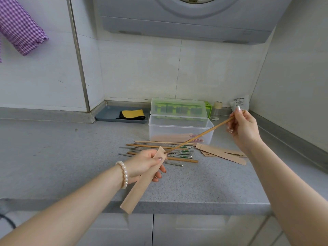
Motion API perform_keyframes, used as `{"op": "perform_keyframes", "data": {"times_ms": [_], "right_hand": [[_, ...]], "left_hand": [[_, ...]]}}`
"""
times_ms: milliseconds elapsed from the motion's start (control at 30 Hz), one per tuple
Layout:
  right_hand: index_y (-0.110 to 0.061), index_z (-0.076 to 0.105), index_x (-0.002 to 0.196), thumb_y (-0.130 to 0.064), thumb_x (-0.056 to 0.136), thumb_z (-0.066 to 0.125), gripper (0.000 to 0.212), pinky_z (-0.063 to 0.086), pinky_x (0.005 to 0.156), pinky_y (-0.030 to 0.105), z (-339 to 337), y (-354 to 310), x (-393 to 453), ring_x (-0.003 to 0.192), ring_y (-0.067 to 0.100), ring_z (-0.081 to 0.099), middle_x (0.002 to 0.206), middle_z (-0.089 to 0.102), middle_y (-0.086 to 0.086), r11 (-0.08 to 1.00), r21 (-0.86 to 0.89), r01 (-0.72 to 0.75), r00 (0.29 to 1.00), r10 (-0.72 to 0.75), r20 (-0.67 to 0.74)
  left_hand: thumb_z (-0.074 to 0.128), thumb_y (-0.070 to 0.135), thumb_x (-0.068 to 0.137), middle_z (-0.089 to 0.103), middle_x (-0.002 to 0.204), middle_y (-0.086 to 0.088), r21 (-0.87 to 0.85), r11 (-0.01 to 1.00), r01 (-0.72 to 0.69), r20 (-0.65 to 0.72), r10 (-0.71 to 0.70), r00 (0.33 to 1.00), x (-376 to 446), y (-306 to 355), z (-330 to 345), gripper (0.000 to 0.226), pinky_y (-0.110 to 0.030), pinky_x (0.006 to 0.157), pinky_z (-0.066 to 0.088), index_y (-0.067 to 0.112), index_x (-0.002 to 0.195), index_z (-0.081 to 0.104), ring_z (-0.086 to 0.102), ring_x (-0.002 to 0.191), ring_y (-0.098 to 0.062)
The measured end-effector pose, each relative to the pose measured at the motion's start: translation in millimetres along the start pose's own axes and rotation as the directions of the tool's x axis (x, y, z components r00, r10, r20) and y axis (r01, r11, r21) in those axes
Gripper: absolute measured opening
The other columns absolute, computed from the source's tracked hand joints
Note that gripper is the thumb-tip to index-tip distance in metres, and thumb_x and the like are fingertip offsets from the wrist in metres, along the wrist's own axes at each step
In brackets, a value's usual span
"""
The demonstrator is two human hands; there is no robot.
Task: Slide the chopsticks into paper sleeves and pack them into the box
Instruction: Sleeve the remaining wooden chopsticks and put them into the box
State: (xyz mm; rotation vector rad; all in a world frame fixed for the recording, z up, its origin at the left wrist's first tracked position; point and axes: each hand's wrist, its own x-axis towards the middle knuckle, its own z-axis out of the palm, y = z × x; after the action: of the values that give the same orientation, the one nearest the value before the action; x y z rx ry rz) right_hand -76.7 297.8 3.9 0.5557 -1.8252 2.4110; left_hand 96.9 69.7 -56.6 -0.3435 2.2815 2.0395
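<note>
Left hand (142, 163) fingers clamp a sleeve (142, 181) — right hand (243, 126) pinches a chopstick (204, 133), tip at the sleeve's mouth, above the tabletop (71, 157).

Head camera, single view: looks forward and down from my head, close over the surface (71, 157), facing the corner wall (142, 68).

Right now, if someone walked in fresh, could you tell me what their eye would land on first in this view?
First, the two hands mid-frame: the left hand grips a paper sleeve, while the right hand pinches a wooden chopstick whose tip meets the sleeve's mouth. Behind them lie loose chopsticks on the counter, before an open clear box.
</note>
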Motion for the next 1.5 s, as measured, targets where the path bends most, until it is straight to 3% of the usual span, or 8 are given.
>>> {"op": "perform_keyframes", "data": {"times_ms": [467,667,867,1000,1167,1333,1500], "right_hand": [[-0.014,0.048,0.073,-0.026,0.1,0.04,0.031,0.035,0.049,0.022,20.4,-16.9,-22.4,0.044,0.008,0.043,0.043,0.05,-0.007,0.977,-0.096,0.193,0.979,-0.186,0.078],[-0.015,0.049,0.072,-0.027,0.1,0.04,0.031,0.034,0.048,0.021,18.4,-19.2,-21.2,0.044,0.009,0.042,0.043,0.049,-0.008,0.982,-0.093,0.164,0.986,-0.159,0.054],[-0.014,0.048,0.072,-0.025,0.101,0.038,0.033,0.034,0.05,0.024,17.5,-18.8,-22.9,0.045,0.01,0.042,0.044,0.048,-0.01,0.985,-0.056,0.163,0.986,-0.161,0.033],[-0.015,0.049,0.072,-0.026,0.101,0.039,0.032,0.035,0.048,0.022,17.3,-23.0,-23.1,0.045,0.01,0.043,0.045,0.049,-0.01,0.982,-0.038,0.183,0.983,-0.182,0.031],[-0.016,0.05,0.073,-0.027,0.1,0.04,0.031,0.035,0.05,0.023,15.9,-24.1,-23.3,0.046,0.01,0.044,0.046,0.05,-0.01,0.978,-0.034,0.207,0.978,-0.206,0.039],[-0.017,0.049,0.072,-0.026,0.1,0.039,0.032,0.036,0.05,0.022,18.2,-24.3,-27.0,0.048,0.011,0.044,0.046,0.051,-0.009,0.969,-0.075,0.235,0.971,-0.231,0.059],[-0.016,0.049,0.072,-0.026,0.1,0.04,0.03,0.036,0.052,0.024,21.9,-26.9,-30.6,0.047,0.009,0.045,0.046,0.051,-0.01,0.965,-0.084,0.247,0.967,-0.241,0.077]], "left_hand": [[0.041,0.011,0.097,0.064,0.085,-0.011,-0.007,1.0,-0.012,-0.082,0.011,0.997,0.3,1.0,2.6,0.017,-0.028,0.059,0.055,0.008,0.1,0.057,0.062,0.063,-0.017],[0.041,0.02,0.098,0.066,0.078,-0.009,-0.053,0.999,-0.011,-0.036,0.009,0.999,-4.4,4.9,2.3,0.028,-0.022,0.057,0.052,0.003,0.1,0.063,0.058,0.062,-0.013],[0.043,0.024,0.097,0.069,0.075,-0.013,-0.088,0.996,0.008,-0.101,-0.017,0.995,-3.8,4.6,1.7,0.033,-0.027,0.055,0.055,-0.001,0.089,0.063,0.063,0.057,-0.016],[0.045,0.026,0.096,0.058,0.062,-0.005,-0.04,0.999,-0.022,-0.12,0.017,0.993,-2.7,3.1,1.9,0.031,-0.024,0.048,0.048,0.002,0.088,0.063,0.053,0.049,-0.013],[0.059,0.013,0.088,0.057,0.065,-0.004,0.13,0.99,-0.061,-0.145,0.079,0.986,-0.9,2.9,4.0,0.01,-0.025,0.053,0.049,0.007,0.08,0.057,0.053,0.053,-0.012],[0.059,0.008,0.087,0.057,0.062,-0.004,0.284,0.955,-0.086,-0.201,0.147,0.968,1.3,2.8,7.7,0.018,-0.023,0.05,0.049,0.01,0.07,0.054,0.052,0.047,-0.01],[0.056,0.01,0.09,0.058,0.064,-0.003,0.357,0.93,-0.087,-0.209,0.171,0.963,3.0,2.8,8.8,0.016,-0.021,0.051,0.05,0.012,0.075,0.053,0.053,0.05,-0.01]]}}
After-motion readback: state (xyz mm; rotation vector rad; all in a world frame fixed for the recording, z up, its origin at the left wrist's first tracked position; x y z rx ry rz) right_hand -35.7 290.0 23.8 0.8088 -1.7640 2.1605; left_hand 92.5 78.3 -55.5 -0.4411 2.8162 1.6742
